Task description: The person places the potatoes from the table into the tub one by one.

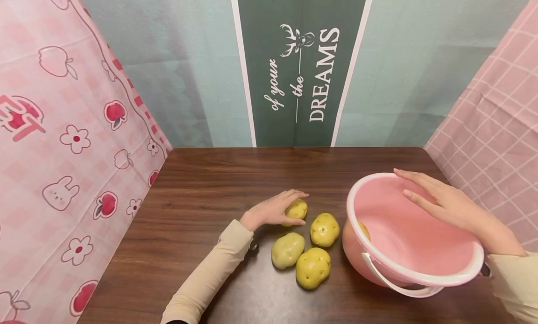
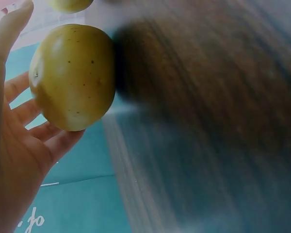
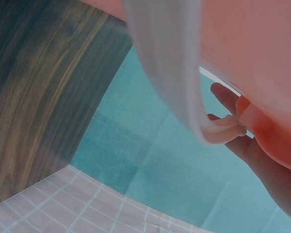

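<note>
My left hand (image 1: 273, 209) reaches around a yellow potato (image 1: 297, 209) on the table, thumb on the near side and fingers over the far side. The left wrist view shows the fingers behind this potato (image 2: 73, 77), with the thumb standing apart from it. Right beside it lie a potato (image 1: 324, 230), a paler one (image 1: 287, 250) and a third (image 1: 313, 268). My right hand (image 1: 449, 200) extends over the rim of a pink bucket (image 1: 433, 221), fingers straight. Part of a yellow potato (image 1: 364, 229) shows inside the bucket, the rest hidden by its wall.
The brown wooden table (image 1: 197, 184) carries the potatoes at its middle and the bucket on its right. A white handle (image 1: 399, 286) hangs down the bucket's near side. Behind stands a green curtain (image 1: 286, 128) with lettering, with pink cloths at both sides.
</note>
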A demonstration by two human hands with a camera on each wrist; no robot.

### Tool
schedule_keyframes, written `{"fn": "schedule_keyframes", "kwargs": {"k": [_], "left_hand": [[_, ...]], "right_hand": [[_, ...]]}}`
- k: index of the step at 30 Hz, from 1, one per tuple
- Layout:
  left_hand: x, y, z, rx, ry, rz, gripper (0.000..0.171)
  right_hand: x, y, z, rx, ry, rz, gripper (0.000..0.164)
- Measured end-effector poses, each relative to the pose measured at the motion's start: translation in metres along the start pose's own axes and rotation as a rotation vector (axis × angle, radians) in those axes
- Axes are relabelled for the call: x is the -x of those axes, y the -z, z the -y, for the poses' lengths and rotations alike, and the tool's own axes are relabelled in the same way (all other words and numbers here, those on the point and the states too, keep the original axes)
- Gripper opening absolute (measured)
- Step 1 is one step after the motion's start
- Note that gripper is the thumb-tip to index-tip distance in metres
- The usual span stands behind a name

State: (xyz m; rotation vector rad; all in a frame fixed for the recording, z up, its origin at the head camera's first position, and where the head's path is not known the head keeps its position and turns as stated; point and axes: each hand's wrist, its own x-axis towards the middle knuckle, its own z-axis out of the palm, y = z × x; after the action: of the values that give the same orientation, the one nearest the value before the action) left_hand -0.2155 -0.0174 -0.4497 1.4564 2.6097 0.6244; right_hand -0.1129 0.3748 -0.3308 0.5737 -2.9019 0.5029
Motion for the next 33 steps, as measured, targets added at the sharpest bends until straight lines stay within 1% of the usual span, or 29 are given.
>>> {"fn": "schedule_keyframes", "kwargs": {"k": [9, 19, 26, 33], "left_hand": [[0.0011, -0.0051, 0.0022, -0.011, -0.006, 0.009, 0.076], [0.0029, -0.006, 0.0018, 0.004, -0.001, 0.032, 0.074], [0.0033, -0.0058, 0.0023, 0.01, 0.003, 0.035, 0.074], [0.004, -0.007, 0.0039, 0.021, 0.005, 0.038, 0.073]], "right_hand": [[-0.0007, -0.0002, -0.0006, 0.004, 0.01, -0.009, 0.06], [-0.0007, 0.0006, 0.0003, 0.005, 0.01, -0.009, 0.059], [-0.0015, 0.0027, 0.0011, 0.0, -0.003, 0.002, 0.06], [-0.0013, 0.0027, 0.0009, -0.006, -0.034, 0.008, 0.058]]}}
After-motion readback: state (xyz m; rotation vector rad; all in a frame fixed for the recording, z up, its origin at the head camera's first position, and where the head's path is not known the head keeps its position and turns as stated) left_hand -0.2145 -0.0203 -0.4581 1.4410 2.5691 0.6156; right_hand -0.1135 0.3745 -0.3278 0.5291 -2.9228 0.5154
